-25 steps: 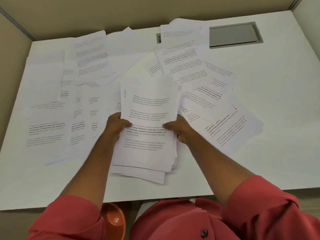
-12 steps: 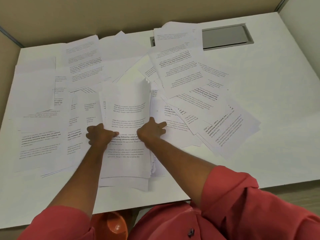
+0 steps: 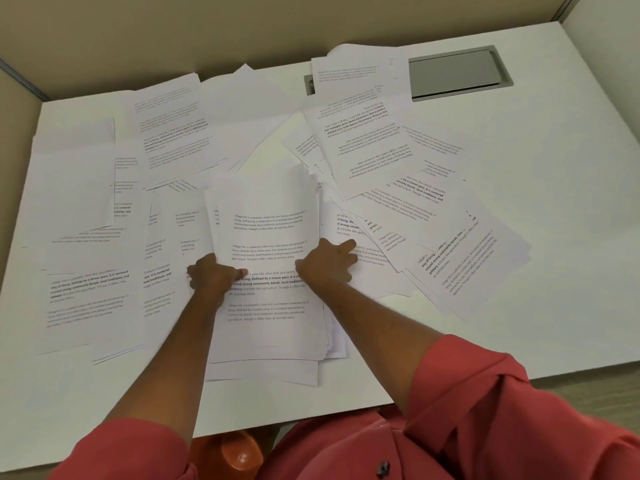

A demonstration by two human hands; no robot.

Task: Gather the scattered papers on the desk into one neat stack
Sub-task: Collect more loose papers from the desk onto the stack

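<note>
A loose stack of printed papers [image 3: 266, 237] lies in the middle of the white desk [image 3: 554, 237], its sheets uneven at the bottom edge. My left hand [image 3: 213, 277] grips the stack's left edge, thumb on top. My right hand [image 3: 327, 263] rests at the stack's right edge with fingers spread onto neighbouring sheets. Scattered papers [image 3: 86, 289] cover the desk's left side. More scattered sheets [image 3: 426, 209] fan out to the right, some upside down. One sheet [image 3: 356, 72] lies at the back.
A grey cable hatch [image 3: 457, 71] is set into the desk at the back right, partly covered by a sheet. Beige partition walls [image 3: 173, 29] enclose the desk at the back and sides. An orange chair part [image 3: 239, 455] shows below the near edge.
The stack has shifted left across the desk with both hands. My right hand has opened, its fingers spreading onto the sheets to the right of the stack.
</note>
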